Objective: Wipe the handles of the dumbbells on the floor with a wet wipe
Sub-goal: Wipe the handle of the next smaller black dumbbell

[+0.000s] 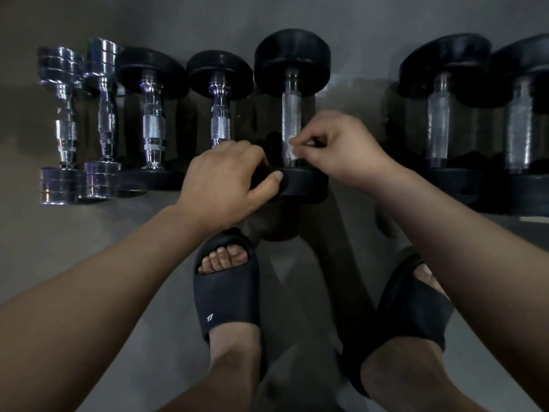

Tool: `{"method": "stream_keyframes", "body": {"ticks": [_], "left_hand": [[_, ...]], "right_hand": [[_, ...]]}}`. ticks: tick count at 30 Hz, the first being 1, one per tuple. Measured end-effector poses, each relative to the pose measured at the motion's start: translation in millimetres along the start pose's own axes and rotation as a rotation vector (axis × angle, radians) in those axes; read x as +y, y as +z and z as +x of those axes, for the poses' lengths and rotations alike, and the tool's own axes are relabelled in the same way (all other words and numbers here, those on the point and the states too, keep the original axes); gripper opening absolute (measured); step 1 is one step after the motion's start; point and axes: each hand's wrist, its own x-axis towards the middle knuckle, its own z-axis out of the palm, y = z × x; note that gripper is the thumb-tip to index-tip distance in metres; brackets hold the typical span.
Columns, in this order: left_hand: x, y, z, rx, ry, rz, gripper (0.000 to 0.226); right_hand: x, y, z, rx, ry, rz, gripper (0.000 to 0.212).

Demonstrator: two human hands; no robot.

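Middle dumbbell (292,63) lies on the floor (89,263) mid-row, long axis pointing straight away from my feet; right grip (335,144) pinches the wet wipe (292,147) against the handle (290,114), near end; left grip (225,176) curls round the near head; risk imo: round heads roll if that hold slackens; the tiny wipe could slip out.

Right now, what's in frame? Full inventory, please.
chrome dumbbells: 2, silver, far left of the row
black-headed dumbbells: 5, black heads with metal handles, rest of the row
wet wipe: 1, white, on the handle of the fifth dumbbell from the left
floor: 1, grey, under everything
slippers: 2, black, on the person's feet
left hand: 1, grips that dumbbell's near head
right hand: 1, pinches the wet wipe
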Motion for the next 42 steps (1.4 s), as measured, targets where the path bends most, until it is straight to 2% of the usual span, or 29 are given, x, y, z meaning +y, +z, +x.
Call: {"method": "stream_keyframes", "body": {"ticks": [2,7,11,13,18,23,28,34,39,42], "left_hand": [[1.1,0.4,0.3,0.000,-0.007,0.004,0.052],[1.5,-2.6,-0.7,-0.012,-0.008,-0.014,0.053],[-1.4,-4.3,-1.1,-0.048,0.019,-0.002,0.057],[-2.5,-5.1,-0.8,-0.071,0.040,0.001,0.058],[-8.8,-10.4,-0.1,-0.130,0.113,-0.056,0.059],[-6.3,-6.0,-2.8,-0.105,0.125,0.012,0.065],[11.7,-0.5,-2.2,-0.058,0.082,0.038,0.068],[29.9,0.4,-0.3,-0.047,0.095,-0.085,0.066],[25.8,-0.7,-3.5,-0.052,0.144,-0.143,0.059],[23.0,-0.5,-5.1,-0.053,0.134,-0.149,0.059]], "right_hand": [[-1.8,-4.1,6.5,-0.020,-0.003,-0.005,0.006],[-4.8,-7.1,15.9,0.057,0.087,0.066,0.010],[-3.4,-10.0,0.3,-0.141,0.072,0.004,0.004],[-5.0,-12.9,1.6,-0.184,0.045,-0.013,0.003],[-4.8,-11.4,14.0,-0.043,0.074,0.054,0.007],[-4.6,-14.9,1.1,-0.212,0.052,0.004,0.007],[0.8,-14.7,6.7,-0.017,0.104,0.095,0.008],[3.6,-24.1,-5.2,-0.117,0.166,0.138,0.010],[4.1,-17.6,3.1,0.073,0.171,0.209,0.010],[6.5,-13.5,-6.9,0.021,0.171,0.177,0.012]]}}
